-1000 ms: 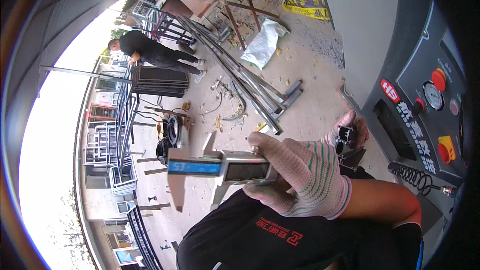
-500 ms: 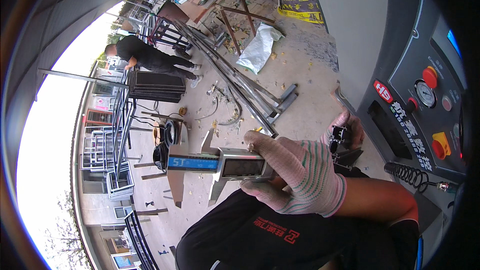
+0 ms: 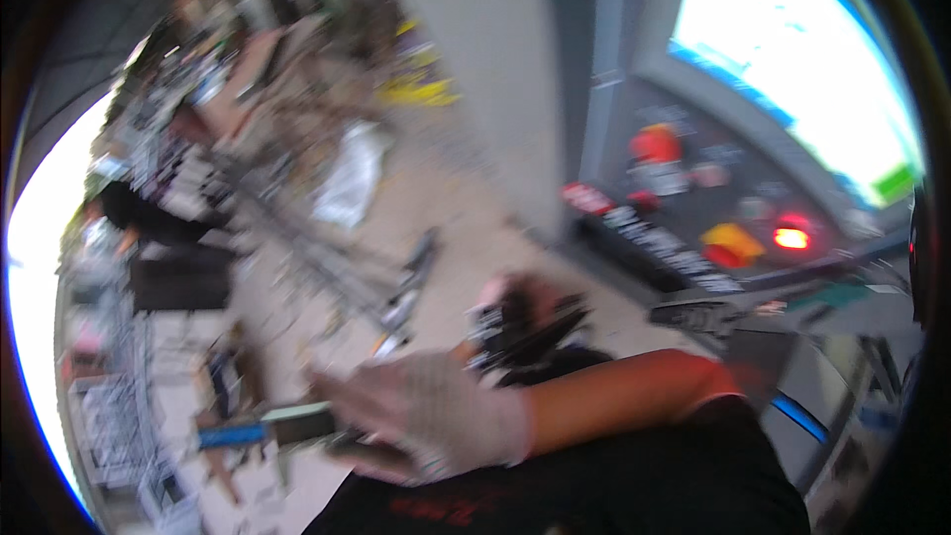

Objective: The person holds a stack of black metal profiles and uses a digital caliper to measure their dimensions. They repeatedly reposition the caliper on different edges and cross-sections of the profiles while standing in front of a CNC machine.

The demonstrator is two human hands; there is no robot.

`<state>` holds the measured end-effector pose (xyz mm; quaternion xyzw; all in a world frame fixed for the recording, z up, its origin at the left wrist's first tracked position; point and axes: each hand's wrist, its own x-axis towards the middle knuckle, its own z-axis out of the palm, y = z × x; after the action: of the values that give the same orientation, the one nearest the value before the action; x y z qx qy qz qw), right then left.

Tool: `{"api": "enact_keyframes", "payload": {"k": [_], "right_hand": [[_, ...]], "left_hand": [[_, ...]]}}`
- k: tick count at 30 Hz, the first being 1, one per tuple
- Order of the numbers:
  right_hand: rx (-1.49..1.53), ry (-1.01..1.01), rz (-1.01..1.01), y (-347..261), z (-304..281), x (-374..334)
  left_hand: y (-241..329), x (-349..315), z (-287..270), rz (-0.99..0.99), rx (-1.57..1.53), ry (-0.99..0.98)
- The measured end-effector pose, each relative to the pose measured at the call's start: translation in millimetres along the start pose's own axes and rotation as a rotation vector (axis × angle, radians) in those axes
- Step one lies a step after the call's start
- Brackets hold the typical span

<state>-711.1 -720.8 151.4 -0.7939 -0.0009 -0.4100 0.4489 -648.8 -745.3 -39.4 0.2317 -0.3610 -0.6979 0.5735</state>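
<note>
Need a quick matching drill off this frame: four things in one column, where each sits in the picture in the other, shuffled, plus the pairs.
Things:
1. gloved hand
2. caliper
3. lit red lamp
4. white bag

Places:
A. on the machine panel, right side
B. on the floor, upper left of centre
C. lower centre, at the end of a bare forearm
D. sticking out left from the glove

Pairs: 1-C, 2-D, 3-A, 4-B

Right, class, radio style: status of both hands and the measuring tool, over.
Gloved hand gripping the caliper, frame blurred. Other hand on a small dark part, grip unclear. Machine control panel close ahead, nothing between.
</note>
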Motion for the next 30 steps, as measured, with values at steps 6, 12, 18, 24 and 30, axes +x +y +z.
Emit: {"api": "enact_keyframes", "payload": {"k": [6,12,18,24,30], "right_hand": [[0.05,0.2,-0.055,0,2,5],[0.045,0.223,-0.011,9,7,-5],[0.068,0.256,-0.115,8,7,-5],[0.024,0.173,-0.084,3,-3,-10],[0.015,0.246,-0.114,2,-10,-16]], "left_hand": [[-6,19,5,-0.027,-0.134,-0.113],[-13,24,2,-0.046,-0.166,-0.133],[-17,26,1,-0.052,-0.178,-0.137],[-15,28,8,-0.055,-0.218,-0.156],[-15,30,5,-0.006,-0.34,-0.165]]}}
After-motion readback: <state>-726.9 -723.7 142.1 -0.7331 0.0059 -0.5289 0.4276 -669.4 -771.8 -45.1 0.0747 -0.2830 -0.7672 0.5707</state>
